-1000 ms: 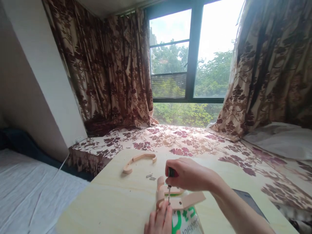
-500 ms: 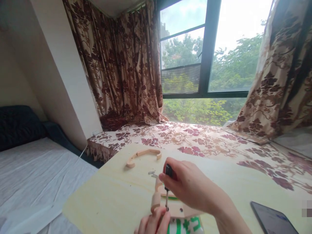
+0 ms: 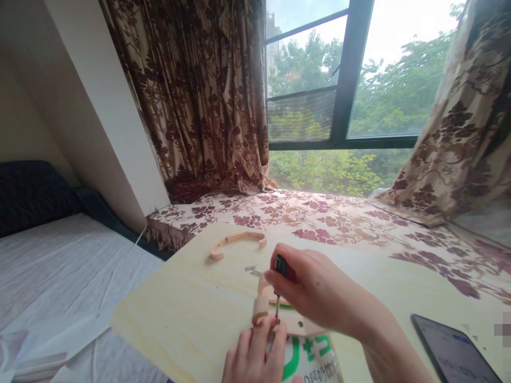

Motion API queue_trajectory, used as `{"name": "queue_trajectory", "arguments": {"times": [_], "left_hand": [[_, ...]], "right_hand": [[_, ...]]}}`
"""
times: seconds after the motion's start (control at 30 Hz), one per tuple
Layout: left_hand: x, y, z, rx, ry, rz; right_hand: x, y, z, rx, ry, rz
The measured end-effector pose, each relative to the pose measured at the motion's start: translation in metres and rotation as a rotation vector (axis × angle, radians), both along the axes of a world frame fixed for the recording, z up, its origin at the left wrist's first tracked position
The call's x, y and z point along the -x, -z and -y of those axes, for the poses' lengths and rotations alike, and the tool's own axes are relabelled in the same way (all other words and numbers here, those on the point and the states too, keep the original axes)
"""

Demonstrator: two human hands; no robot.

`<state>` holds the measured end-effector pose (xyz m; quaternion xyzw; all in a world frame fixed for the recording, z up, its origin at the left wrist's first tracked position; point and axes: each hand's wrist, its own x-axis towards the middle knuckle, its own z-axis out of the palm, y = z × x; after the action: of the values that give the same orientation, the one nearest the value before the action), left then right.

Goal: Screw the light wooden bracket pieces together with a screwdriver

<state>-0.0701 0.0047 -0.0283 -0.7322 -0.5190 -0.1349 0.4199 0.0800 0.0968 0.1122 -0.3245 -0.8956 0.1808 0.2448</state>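
My right hand (image 3: 319, 290) is wrapped round the black handle of a screwdriver (image 3: 280, 265), held upright with its shaft pointing down. The tip meets a light wooden piece (image 3: 307, 326), which has a dark hole farther right. My left hand (image 3: 255, 351) presses its fingers on the left end of that piece, close around the screwdriver tip, so the contact point is partly hidden. A short rounded wooden block (image 3: 260, 308) sits just beyond the left fingertips. Under the wooden piece lies a white package (image 3: 315, 354) with green lettering.
A curved wooden part (image 3: 238, 237) lies farther back on the pale table (image 3: 179, 303). Small metal pieces (image 3: 252, 270) lie between it and my hands. A phone (image 3: 451, 348) rests at the right. Beyond are a floral-covered ledge (image 3: 339, 213) and a bed (image 3: 59, 266).
The view has tilted down slightly, so the table and hands appear higher. My left hand shows more, its fingers extended farther along the wooden piece. The screwdriver stays on the same piece.
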Motion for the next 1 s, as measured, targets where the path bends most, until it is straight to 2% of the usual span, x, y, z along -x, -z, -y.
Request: {"name": "queue_trajectory", "arguments": {"times": [0.23,0.6,0.8,1.0], "left_hand": [[-0.016,-0.004,0.002,0.012,-0.066,0.087],[-0.017,-0.006,0.006,0.057,-0.058,0.198],[-0.019,-0.009,0.007,0.082,-0.068,0.233],[-0.021,-0.01,0.008,0.096,-0.096,0.251]], "right_hand": [[-0.003,-0.002,0.002,-0.002,-0.024,-0.002],[-0.006,-0.003,0.001,0.001,-0.034,0.008],[-0.003,-0.001,-0.004,-0.068,0.053,-0.016],[-0.006,-0.002,0.001,-0.007,-0.102,-0.037]]}}
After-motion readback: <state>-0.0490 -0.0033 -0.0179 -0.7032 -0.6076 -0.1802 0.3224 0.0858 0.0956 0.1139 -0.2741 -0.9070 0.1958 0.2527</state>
